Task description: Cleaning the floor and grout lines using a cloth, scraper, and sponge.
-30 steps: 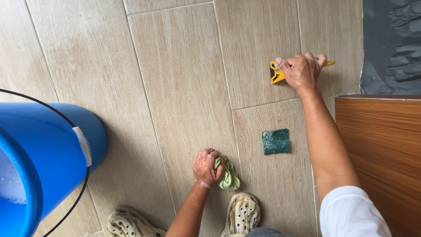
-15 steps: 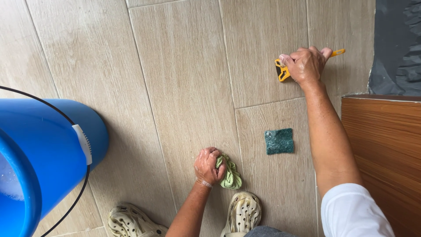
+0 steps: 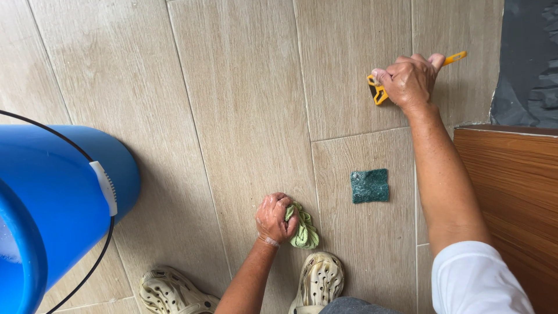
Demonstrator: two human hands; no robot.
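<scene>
**Scraper pressed to the tile, cloth bunched below**

Head view: the right hand is closed around a yellow scraper, stiff and light, held by its handle, blade end apparently on the floor tile. The left hand clutches a soft green cloth against the floor. A green scouring pad lies between them. A blue bucket crowds the left, a wooden panel the right; open tile lies ahead.

I count two of my bare hands, my left hand and my right hand; one yellow plastic scraper, one crumpled green cloth, one square dark-green scouring pad, one blue plastic bucket, and two cream perforated clogs.
</scene>
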